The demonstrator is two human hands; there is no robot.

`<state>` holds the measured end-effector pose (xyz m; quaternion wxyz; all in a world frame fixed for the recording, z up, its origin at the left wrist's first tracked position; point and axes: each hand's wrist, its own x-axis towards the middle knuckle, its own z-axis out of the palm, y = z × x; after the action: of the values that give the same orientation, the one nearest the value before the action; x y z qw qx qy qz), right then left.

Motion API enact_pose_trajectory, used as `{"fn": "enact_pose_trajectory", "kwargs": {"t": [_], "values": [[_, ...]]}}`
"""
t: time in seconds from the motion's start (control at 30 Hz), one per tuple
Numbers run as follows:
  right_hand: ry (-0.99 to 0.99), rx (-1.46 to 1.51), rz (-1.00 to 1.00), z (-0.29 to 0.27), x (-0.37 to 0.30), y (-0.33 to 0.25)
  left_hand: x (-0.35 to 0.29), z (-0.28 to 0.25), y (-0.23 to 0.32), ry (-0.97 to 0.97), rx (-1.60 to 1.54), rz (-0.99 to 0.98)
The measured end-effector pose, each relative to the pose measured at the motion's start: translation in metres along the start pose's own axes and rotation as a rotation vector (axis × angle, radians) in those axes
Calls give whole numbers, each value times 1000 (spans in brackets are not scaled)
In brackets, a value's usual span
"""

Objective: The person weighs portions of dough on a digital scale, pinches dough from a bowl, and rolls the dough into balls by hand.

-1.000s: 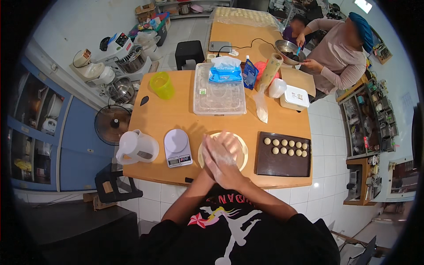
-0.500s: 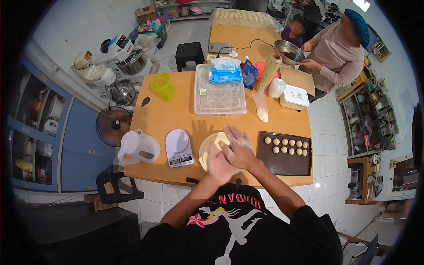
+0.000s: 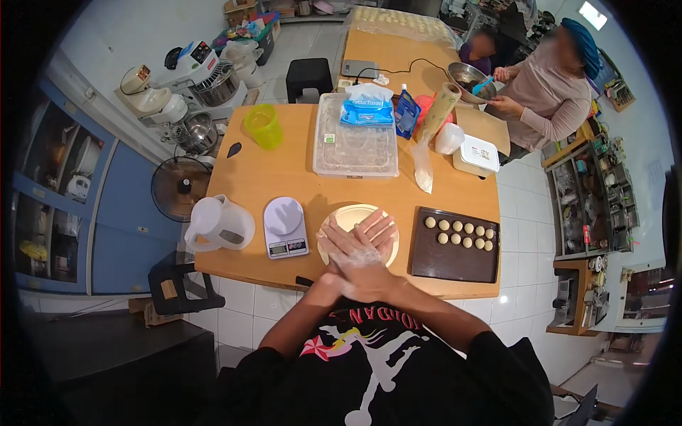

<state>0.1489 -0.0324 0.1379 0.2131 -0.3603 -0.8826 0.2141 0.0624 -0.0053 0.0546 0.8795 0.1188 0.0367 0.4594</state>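
Note:
Over a round cream-coloured bowl or plate [image 3: 348,213] at the table's near edge, my two flour-dusted hands lie crossed. My right hand [image 3: 357,258] is on top, its fingers stretched toward the upper left. Beneath it, my left hand [image 3: 384,233] points its straight fingers toward the upper right. Whether anything lies between the palms is hidden. To the right, a dark baking tray [image 3: 451,265] carries several small pale dough balls [image 3: 455,239] in two rows. A white kitchen scale [image 3: 286,227] stands just left of the bowl.
A white pitcher [image 3: 220,224] and a yellow-green cup [image 3: 263,126] stand at left. Farther back are a clear lidded box [image 3: 355,153] under a tissue pack [image 3: 367,110], a wrap roll [image 3: 438,113] and a white tub [image 3: 476,155]. A person [image 3: 543,92] holds a metal bowl [image 3: 465,77].
My right hand has swung left across my left hand, and the left hand's fingers now show to its right. At the far right, the person's blue spatula has moved in the metal bowl.

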Motion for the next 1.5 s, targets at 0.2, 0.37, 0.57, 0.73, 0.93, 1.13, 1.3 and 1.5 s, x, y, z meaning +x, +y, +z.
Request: {"fn": "enact_pose_trajectory", "kwargs": {"t": [0.2, 0.37, 0.57, 0.73, 0.93, 1.13, 1.3, 1.5], "values": [[172, -17, -1, 0, 10, 47, 0, 11, -25, 54, 34, -60], [-93, -86, 26, -8, -5, 33, -2, 11, 5, -49, -142, 64], [27, 338, 596, 35, 4, 42, -5, 16, -26, 305, -104, -147], [121, -193, 93, 15, -3, 52, 13, 21, 15, 325, 73, 123], [182, 116, 301, 3, 4, 38, 12, -7, -5, -110, 68, 129], [214, -96, 337, 0, 11, 32, 8, -9, -15, -175, -104, -90], [202, -66, 254, -5, -3, 20, 6, 12, 9, 107, -33, -40], [67, 180, 244, 12, 19, 14, 8, -8, -5, -160, -105, -47]]}}
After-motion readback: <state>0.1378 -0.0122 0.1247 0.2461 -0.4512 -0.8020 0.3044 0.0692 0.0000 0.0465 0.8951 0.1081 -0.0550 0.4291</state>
